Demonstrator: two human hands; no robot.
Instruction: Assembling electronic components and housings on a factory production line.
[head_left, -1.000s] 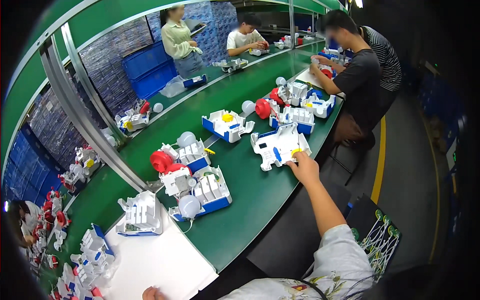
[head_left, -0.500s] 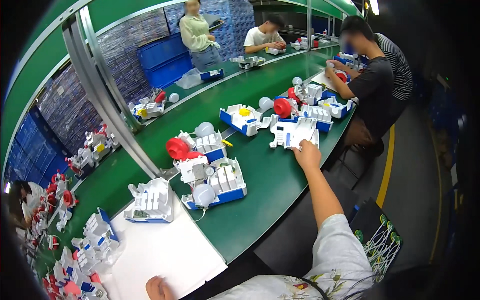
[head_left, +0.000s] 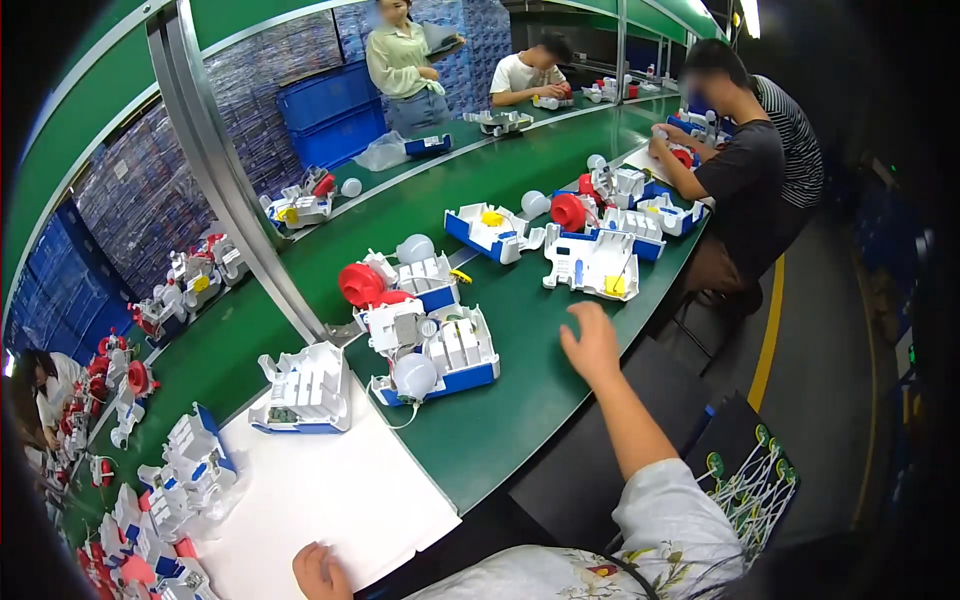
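My right hand [head_left: 592,345] is over the green table, thumb and fingers apart, holding nothing. Just beyond its fingertips lies a white plastic housing shell [head_left: 592,265] with a yellow part inside. My left hand [head_left: 322,572] rests at the near edge of the white sheet [head_left: 340,500], its fingers loosely bent and nothing visible in them. On the sheet's far end sits a white and blue housing [head_left: 303,390] with white blocks inside. Between my hands stands an opened blue and white unit [head_left: 465,350] with a white bulb [head_left: 413,377] on a wire.
More opened units with red round parts [head_left: 362,285] stand farther along the table, others pile up at left [head_left: 165,500]. A metal post [head_left: 235,180] rises behind the sheet. A co-worker [head_left: 745,150] sits at right. Green round parts on white wires [head_left: 755,475] lie at lower right.
My right hand has let go of the white housing shell and drawn back toward me. The shell now lies on the table with its yellow part showing. My left hand has barely moved.
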